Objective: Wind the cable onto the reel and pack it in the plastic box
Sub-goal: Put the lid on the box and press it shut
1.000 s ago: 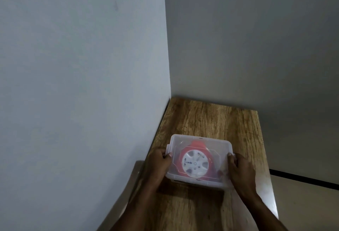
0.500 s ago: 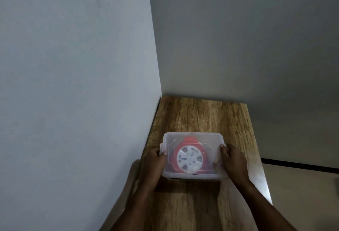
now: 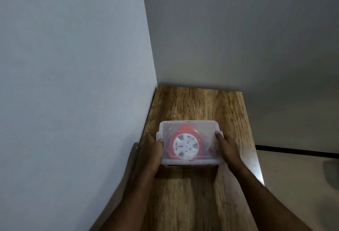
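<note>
The clear plastic box (image 3: 189, 143) sits on the wooden table (image 3: 198, 102), close to the left wall (image 3: 73, 84), its lid on. Inside lies the reel (image 3: 185, 146) — red body, white round face up — seen through the lid. The left hand (image 3: 151, 150) grips the box's left end, thumb curled over the rim; the right hand (image 3: 228, 148) grips the right end likewise — thumb on the lid edge.
</note>
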The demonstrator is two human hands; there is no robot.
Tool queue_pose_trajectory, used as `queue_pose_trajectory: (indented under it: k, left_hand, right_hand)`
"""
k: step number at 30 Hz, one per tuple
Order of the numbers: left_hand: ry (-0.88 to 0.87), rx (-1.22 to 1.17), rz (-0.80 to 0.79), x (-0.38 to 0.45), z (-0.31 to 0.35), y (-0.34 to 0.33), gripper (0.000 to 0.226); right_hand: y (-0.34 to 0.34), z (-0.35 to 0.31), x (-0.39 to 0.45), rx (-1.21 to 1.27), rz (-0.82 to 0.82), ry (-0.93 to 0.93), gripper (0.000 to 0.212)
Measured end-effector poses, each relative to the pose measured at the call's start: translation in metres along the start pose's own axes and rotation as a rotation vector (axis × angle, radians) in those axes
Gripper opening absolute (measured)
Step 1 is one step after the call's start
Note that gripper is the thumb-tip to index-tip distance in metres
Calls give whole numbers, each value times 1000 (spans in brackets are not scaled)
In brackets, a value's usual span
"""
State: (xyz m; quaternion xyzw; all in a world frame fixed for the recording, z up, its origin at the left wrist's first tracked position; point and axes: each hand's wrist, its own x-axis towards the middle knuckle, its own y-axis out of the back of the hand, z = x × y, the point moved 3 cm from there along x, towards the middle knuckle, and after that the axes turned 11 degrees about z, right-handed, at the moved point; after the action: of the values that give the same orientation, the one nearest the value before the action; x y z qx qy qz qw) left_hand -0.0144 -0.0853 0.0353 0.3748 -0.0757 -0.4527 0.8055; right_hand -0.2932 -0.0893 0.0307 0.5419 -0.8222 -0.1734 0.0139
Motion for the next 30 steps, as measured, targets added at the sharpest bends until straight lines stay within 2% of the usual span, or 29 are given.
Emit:
queue_pose_trajectory:
  k: [2,5,7,9,12,17,20,24,28,30]
  left_hand:
    - [-164,137,128,-12,16,7,56]
    - [-630,315,264,-32,35,2,77]
    - [-829,404,248,-36,38,-16,75]
    - [-913,432,159,-39,41,-33,73]
    - [-902,485,56,-35,36,-40,78]
    - [-906,518,27,-35,36,-42,82]
    - [-888,536,23,-34,35,-43,84]
    - [-875,535,19,-34,36,-40,85]
    - [-869,525,-1,-37,37,-39,80]
    - [-890,500,20,-39,37,-37,72]
  right_hand:
    - [-1,0,3,53,-5,-55,34]
    - [3,2,5,127,33,-81,32]
    - [7,1,5,129,64,-64,28]
    - [6,-1,6,53,105,-25,25]
    - [-3,-7,7,-113,192,30,23]
    - [-3,-15,2,-294,265,137,20]
    - [-6,-20,-3,-455,320,261,19]
    - [-11,-19,-7,-527,265,306,23]
    - [-19,-20,-17,-883,251,540,54]
    - [-33,-26,-25,-975,111,701,72]
